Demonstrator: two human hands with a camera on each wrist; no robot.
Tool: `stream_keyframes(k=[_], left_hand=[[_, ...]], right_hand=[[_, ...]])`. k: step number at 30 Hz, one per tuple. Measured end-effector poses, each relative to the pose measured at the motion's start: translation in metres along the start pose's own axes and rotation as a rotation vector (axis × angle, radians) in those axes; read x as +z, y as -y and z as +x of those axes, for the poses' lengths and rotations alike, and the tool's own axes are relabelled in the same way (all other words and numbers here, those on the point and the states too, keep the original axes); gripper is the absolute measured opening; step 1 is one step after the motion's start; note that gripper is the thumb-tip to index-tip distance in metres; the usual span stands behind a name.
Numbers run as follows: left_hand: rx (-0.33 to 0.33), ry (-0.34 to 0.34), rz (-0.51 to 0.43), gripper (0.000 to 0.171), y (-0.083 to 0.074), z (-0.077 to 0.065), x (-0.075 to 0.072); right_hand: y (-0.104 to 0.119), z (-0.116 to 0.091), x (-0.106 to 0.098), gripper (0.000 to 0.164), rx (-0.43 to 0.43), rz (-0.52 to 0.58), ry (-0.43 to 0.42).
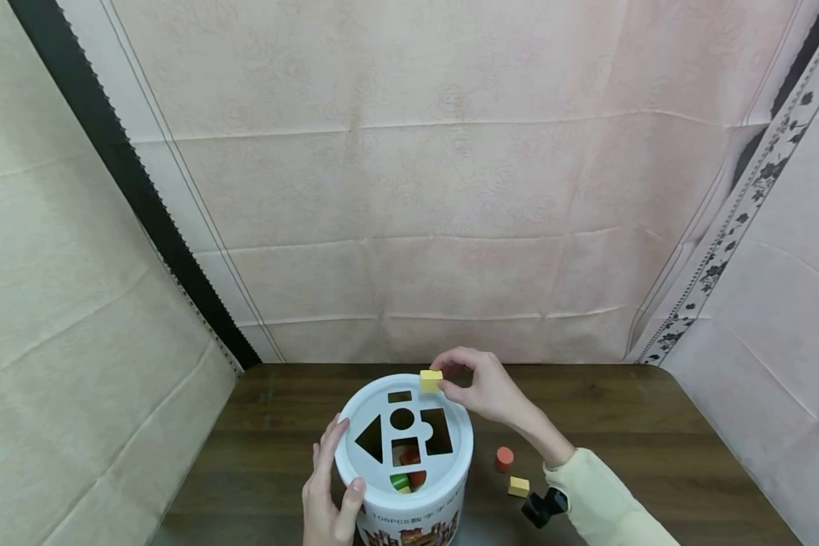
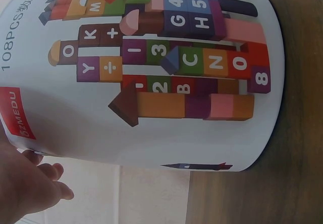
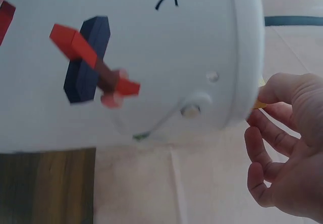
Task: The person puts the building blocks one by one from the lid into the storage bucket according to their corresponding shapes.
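A white bucket (image 1: 444,506) printed with colourful lettered blocks stands on the table. Its lid (image 1: 371,481) has several cut-outs, among them a triangle, a circle and rectangles; red and green blocks show through the lower ones. My left hand (image 1: 329,485) rests against the bucket's left side, fingers along the rim and thumb at the lid's front edge. A small yellow block (image 1: 431,381) is pinched between thumb and fingers of my right hand (image 1: 474,385), over the lid's far right edge. In the right wrist view, the bucket mostly hides that block (image 3: 261,102).
To the right of the bucket lie a red cylinder block (image 1: 504,459) and another yellow block (image 1: 519,487) on the brown wooden table (image 1: 628,455). Pale cloth (image 1: 450,189) hangs behind the table and along both sides.
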State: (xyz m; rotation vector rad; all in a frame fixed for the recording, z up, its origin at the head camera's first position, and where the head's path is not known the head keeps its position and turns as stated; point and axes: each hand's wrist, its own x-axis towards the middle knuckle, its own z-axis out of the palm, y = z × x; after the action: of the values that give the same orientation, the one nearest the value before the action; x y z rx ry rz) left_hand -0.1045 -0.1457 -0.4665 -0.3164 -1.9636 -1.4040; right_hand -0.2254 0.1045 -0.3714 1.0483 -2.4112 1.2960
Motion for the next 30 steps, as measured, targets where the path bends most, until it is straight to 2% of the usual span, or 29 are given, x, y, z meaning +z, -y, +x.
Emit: stream_keyframes(k=[7,14,20,26,30], left_hand=[[0.007,0.007,-0.005,0.063,0.001,-0.001,0.001],[-0.002,0.006,-0.003,0.063,0.001,-0.001,0.001],[0.003,0.007,-0.004,0.062,0.001,-0.001,0.001],[0.008,0.002,-0.004,0.063,0.002,-0.001,0.001],[0.007,-0.001,-0.004,0.062,0.001,-0.001,0.001]], right_hand=[[0.001,0.009,0.016,0.022,-0.033,-0.031,0.018],[0.004,0.017,0.026,0.021,-0.038,-0.005,0.046],[0.005,0.019,0.033,0.021,-0.053,-0.044,0.070],[0.004,0.020,0.036,0.021,-0.055,-0.070,0.086],[0.004,0.018,0.030,0.020,-0.064,-0.062,0.058]])
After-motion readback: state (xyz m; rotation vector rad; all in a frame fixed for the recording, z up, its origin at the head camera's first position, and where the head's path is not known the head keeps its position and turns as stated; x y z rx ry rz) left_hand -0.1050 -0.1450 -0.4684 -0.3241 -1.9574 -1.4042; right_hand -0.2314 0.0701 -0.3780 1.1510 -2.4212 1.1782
